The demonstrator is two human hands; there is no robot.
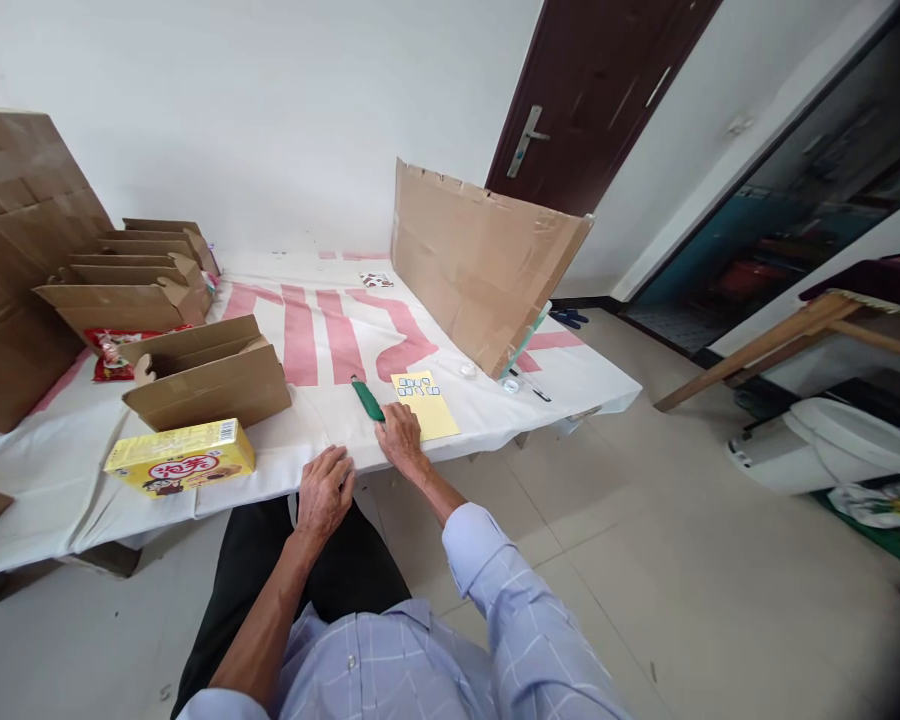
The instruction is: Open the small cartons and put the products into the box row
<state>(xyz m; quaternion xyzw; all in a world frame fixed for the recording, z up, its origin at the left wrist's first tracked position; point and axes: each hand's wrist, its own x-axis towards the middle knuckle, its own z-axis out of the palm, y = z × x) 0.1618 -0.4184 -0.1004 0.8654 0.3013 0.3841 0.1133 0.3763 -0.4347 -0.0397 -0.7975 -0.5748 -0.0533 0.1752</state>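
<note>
My right hand (403, 437) rests on the white and pink cloth at the table's front edge, fingers bent, touching the near end of a green-handled tool (367, 400) and the corner of a yellow card (424, 403) with small stickers. My left hand (325, 492) lies at the table edge with its fingers curled down and nothing visible in it. A yellow snack box (180, 459) sits to the left of it.
An open cardboard box (206, 375) stands behind the snack box, more folded boxes (131, 280) at far left. A large cardboard sheet (480, 265) stands upright on the right. A red packet (112, 352), small clear items (510, 384), a door and a wooden bench are around.
</note>
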